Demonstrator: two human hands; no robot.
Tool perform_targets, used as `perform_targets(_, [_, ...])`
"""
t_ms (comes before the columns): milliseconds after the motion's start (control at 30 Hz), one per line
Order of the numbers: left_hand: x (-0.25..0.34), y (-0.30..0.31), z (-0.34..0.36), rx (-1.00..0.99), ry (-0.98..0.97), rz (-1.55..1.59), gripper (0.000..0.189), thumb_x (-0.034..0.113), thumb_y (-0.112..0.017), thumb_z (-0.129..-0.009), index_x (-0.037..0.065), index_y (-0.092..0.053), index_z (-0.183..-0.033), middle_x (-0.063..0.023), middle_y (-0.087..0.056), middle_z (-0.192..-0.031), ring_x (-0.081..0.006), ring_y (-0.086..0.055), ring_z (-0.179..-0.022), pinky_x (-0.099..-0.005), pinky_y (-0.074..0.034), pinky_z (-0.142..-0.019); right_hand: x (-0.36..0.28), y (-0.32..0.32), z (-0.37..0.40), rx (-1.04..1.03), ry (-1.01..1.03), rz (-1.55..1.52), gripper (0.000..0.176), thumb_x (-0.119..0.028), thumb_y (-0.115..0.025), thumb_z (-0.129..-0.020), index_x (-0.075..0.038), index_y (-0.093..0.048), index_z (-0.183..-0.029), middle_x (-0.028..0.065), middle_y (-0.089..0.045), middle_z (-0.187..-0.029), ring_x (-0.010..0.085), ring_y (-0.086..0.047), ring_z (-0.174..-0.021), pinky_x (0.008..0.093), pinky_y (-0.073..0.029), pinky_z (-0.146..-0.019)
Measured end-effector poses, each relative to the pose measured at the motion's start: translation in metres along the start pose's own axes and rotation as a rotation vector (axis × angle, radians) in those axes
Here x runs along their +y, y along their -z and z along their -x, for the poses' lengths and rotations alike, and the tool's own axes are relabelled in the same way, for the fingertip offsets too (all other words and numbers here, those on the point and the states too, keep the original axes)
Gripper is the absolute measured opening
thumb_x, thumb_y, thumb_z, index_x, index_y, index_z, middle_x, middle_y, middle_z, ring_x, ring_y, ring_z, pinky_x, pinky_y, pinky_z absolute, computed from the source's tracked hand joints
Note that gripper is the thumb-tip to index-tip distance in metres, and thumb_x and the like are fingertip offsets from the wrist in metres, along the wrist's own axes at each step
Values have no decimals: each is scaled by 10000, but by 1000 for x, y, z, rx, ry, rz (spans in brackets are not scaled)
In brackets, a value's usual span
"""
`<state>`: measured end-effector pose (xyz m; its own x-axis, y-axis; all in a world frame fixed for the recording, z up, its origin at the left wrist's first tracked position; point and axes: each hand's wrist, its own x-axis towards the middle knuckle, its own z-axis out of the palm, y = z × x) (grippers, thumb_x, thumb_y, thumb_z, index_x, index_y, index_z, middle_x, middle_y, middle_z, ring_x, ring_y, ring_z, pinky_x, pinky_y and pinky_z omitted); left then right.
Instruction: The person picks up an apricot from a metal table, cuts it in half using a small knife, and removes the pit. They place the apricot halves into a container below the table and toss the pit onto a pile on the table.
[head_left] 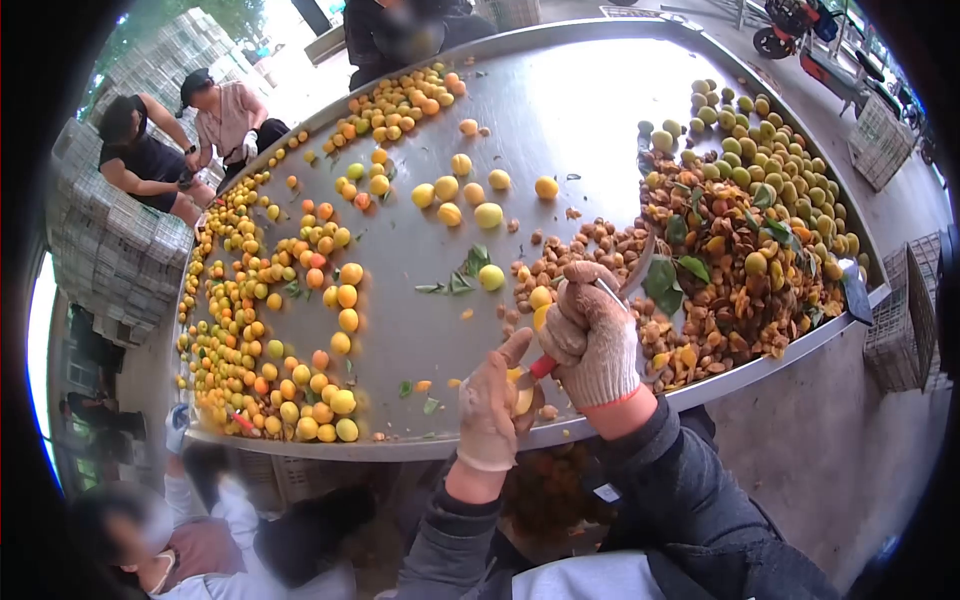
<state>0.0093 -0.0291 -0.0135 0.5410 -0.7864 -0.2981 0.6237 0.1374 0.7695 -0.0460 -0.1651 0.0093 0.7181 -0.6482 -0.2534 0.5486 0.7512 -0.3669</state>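
Note:
My left hand [487, 410], in a stained glove, is closed on a yellow apricot [523, 400] near the table's front edge. Close beside it, my right hand [597, 335], in a dirty knitted glove, grips a tool with a red part [543, 366] that points toward the apricot. What kind of tool it is, I cannot make out. Brown apricot pits [590, 250] lie just beyond my right hand. Right of them is a heap of split apricot pieces [745, 290] with green leaves. One greenish-yellow apricot [491, 277] sits beyond my left hand.
The metal table [400, 300] has a raised rim. Whole apricots [260, 330] cover its left side; greener ones [760, 140] lie at far right. Co-workers stand or sit at the far side, left and lower left. Crates [895, 310] stand right of the table; others are stacked at left.

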Motion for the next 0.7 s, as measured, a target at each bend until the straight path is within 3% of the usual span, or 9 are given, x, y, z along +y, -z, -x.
perform_targets(167, [-15,2,-8,242,-172,-232,551,485,-435,-980,46,-510,-1305,-71,-625,-902,-55,-498,-522,-180,-469,-481,6,0,-2,42,-7,15,185,-43,-429,-896,-78,-524,-1051,8,-394,-618,109,-323,-419,277,-280,-385])
perform_targets(233, [-4,-1,-4,186,119,180,509,456,-416,-992,60,-515,-1296,-88,-632,-912,-66,-522,-534,-170,-444,-463,8,4,-5,21,-8,10,189,-48,-420,-904,-80,-519,-1062,3,-389,-620,106,-321,-425,273,-281,-390])
perform_targets(267, [-7,5,-5,188,119,182,509,456,-416,-992,60,-515,-1296,-88,-632,-912,-66,-522,-534,-170,-444,-463,9,6,-7,-3,-3,5,192,-54,-412,-912,-83,-514,-1072,-1,-383,-622,103,-318,-431,269,-282,-394])
perform_targets(333, [-16,19,-10,-209,129,461,504,458,-425,-992,67,-517,-1295,-90,-632,-925,-81,-584,-615,-164,-434,-459,12,9,-9,11,-61,-75,201,-71,-400,-929,-78,-504,-1100,-8,-375,-627,98,-310,-441,260,-284,-403])
perform_targets(367, [-15,19,-10,-210,126,460,504,458,-425,-992,67,-517,-1295,-90,-632,-925,-81,-584,-615,-164,-434,-459,15,9,-9,48,-65,-95,203,-76,-402,-932,-74,-505,-1107,-7,-376,-629,97,-309,-442,256,-282,-405])
perform_targets(433, [-10,14,-9,-9,121,317,534,491,-430,-985,77,-512,-1311,-73,-633,-874,-89,-593,-612,-167,-427,-454,13,9,-9,44,-56,-100,226,-86,-421,-931,-65,-506,-1139,-8,-372,-624,94,-310,-449,249,-283,-413])
perform_targets(567, [1,-8,-8,115,66,75,575,519,-441,-975,65,-505,-1322,-59,-630,-833,-94,-596,-604,-172,-432,-457,-3,1,-2,-47,-15,13,201,-94,-476,-935,-88,-555,-1120,-44,-300,-619,65,-295,-456,211,-266,-399])
perform_targets(633, [3,-14,-8,238,104,-24,567,559,-448,-955,87,-575,-1242,-48,-627,-734,-55,-446,-460,-158,-286,-413,-3,-1,2,-39,-8,11,201,-99,-483,-937,-87,-560,-1122,-43,-296,-618,64,-298,-457,210,-267,-399])
perform_targets(700, [7,-16,-6,216,90,-69,557,550,-449,-959,85,-578,-1238,-47,-623,-730,-55,-442,-463,-156,-285,-417,-3,0,0,-18,8,-56,204,-110,-491,-942,-86,-571,-1128,-42,-292,-615,64,-307,-456,211,-281,-396])
